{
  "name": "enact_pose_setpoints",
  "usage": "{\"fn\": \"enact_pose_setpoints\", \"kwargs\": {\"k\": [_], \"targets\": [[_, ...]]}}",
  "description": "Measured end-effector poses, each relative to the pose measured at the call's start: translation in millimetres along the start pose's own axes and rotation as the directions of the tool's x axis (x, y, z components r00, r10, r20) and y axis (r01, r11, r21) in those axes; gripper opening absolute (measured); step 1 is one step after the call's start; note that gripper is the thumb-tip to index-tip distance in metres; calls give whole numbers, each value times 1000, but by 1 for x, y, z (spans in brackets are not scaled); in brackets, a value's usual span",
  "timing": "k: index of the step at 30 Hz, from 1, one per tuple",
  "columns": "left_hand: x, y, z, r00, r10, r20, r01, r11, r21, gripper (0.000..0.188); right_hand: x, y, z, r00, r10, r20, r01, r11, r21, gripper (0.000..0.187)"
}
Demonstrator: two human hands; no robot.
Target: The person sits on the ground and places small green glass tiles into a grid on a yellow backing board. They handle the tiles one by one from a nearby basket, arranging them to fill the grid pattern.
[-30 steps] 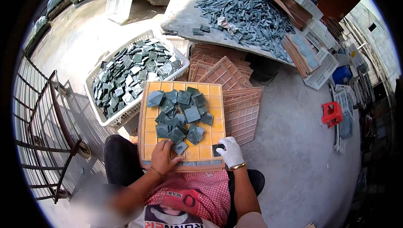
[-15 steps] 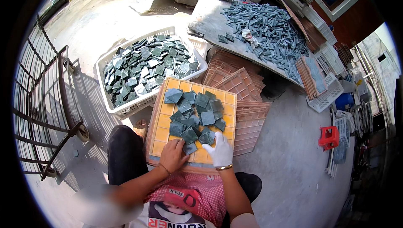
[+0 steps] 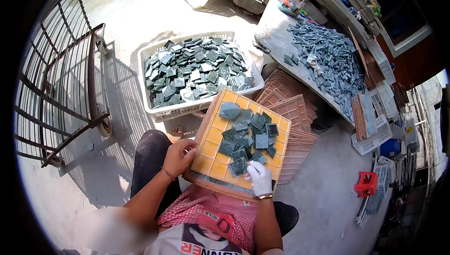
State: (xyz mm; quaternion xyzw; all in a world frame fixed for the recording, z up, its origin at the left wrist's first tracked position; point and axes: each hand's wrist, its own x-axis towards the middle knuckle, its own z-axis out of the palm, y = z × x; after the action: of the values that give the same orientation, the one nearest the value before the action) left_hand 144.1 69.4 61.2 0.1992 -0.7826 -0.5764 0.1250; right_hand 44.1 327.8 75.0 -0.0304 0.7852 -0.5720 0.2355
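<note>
A yellow gridded tray (image 3: 206, 154) rests on my lap on top of a reddish-brown one. Dark green square stone tiles (image 3: 241, 133) lie loosely heaped on its middle. My right hand (image 3: 259, 179), in a white glove with bare fingertips, is at the near side of the heap. Its thumb and fingers pinch the right edge of a square tile (image 3: 237, 166). My left hand (image 3: 181, 155) is bare, beside the tray's left edge, its fingers loosely curled and apart, with nothing visible in them. Darker grey pieces (image 3: 220, 183) line the tray's near edge.
A white plastic basket (image 3: 164, 113) heaped with green tiles stands beyond the tray. Reddish gridded trays (image 3: 295, 107) are stacked to its right. A low table (image 3: 276, 34) bears many narrow grey strips. A metal rack cart (image 3: 96, 91) is at left, a red stool (image 3: 366, 184) at right.
My left hand has moved off the tiles to the tray's left edge. My right hand stays at the near tiles, its fingers drawn closer together. The view has shifted left, and the tray appears turned.
</note>
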Motion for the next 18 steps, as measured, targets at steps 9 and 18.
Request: {"fn": "enact_pose_setpoints", "kwargs": {"k": [9,18], "targets": [[2,-18,-1,991,-29,129,8,987,161,21,24,-5,88,907,-294,303,405,809,-427,17],[0,-5,-1,961,-53,271,-2,980,198,35,11,-2,96,793,-495,354,602,554,-574,23]]}}
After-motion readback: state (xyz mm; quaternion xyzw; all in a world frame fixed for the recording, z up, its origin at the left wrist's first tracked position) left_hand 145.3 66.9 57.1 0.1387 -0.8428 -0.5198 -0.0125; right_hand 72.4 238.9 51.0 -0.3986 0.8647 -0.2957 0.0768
